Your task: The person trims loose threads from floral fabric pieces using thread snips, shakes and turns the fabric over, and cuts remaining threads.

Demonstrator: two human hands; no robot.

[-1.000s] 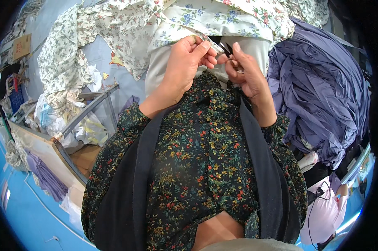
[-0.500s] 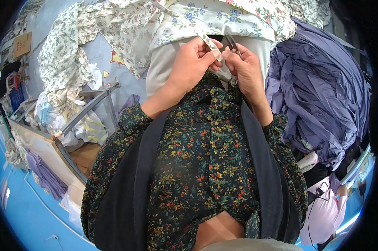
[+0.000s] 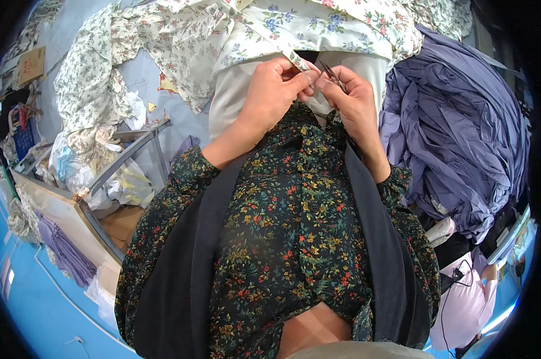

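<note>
Around our hands we see a purple cloth heap (image 3: 462, 125) to the right, a metal frame (image 3: 127, 155) to the left, and a floral sleeve crossing the lower view. Our left hand (image 3: 270, 93) pinches the hem of the floral cloth (image 3: 318, 30), fingers closed on it. Our right hand (image 3: 354, 99) grips small snips (image 3: 331, 75) just beside that hem. Since half a second ago, both hands sit slightly lower.
</note>
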